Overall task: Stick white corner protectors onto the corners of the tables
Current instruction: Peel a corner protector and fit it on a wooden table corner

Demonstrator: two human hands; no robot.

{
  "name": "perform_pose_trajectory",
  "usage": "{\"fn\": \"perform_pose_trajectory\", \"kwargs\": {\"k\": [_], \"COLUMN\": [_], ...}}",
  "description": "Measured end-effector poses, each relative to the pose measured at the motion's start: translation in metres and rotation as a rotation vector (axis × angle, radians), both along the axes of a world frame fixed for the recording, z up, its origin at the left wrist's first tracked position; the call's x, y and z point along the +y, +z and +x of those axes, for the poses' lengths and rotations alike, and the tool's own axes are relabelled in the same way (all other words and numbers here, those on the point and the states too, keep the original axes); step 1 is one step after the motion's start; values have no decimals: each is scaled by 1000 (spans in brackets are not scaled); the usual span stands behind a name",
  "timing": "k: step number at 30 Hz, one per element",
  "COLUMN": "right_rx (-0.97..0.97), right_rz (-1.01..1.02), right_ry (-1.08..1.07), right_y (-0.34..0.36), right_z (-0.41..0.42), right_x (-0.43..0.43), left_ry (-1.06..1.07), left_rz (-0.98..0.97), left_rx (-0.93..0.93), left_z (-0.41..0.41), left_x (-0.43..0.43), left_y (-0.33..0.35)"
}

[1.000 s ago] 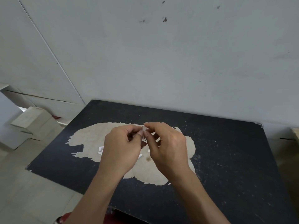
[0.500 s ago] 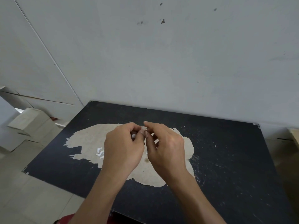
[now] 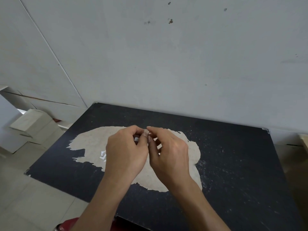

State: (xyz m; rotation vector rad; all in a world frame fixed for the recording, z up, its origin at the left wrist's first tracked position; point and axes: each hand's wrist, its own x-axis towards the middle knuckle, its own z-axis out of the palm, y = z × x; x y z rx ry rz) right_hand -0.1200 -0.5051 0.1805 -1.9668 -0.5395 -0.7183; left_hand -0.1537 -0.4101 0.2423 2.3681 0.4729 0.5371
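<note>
Corner protector (image 3: 136,139): small white piece, mostly hidden, only a sliver showing between the two hands, held in the air above the middle of the surface (image 3: 233,164), not yet at any corner. Left hand (image 3: 126,152) curls round it, thumb and forefinger clamped on its body. Right hand (image 3: 168,152) meets it from the other side, fingertips (image 3: 148,128) pinched together at its upper edge, on what looks like a thin clear tab; probably the backing film coming off, though too small to say for sure. Judged handling: very light, likely soft foam or rubber, gives under pressure, easy to drop or flick away. The sticky face will grab skin and dust, so hold it by the outer faces and edges, leaving the inner angle free. Film likely thin and slippery; needs a nail under the edge. Spare protectors (image 3: 103,155): a few white angled pieces lying just left of the left hand, on the pale worn patch (image 3: 90,142) where the black coating is gone. Surface is dusty and speckled, which may weaken the bond at the corners. Beyond: grey wall (image 3: 166,64) touching the far edge, pale boxes (image 3: 30,124) on the floor to the left.
</note>
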Motion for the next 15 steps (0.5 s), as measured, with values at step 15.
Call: {"fn": "perform_pose_trajectory", "kwargs": {"k": [15], "right_rx": [-4], "right_rz": [13], "right_ry": [-28], "right_y": [1], "right_z": [-4], "right_x": [-7], "left_ry": [-36], "left_rz": [2], "left_rx": [-11], "left_z": [-1], "left_x": [-7], "left_y": [2]}}
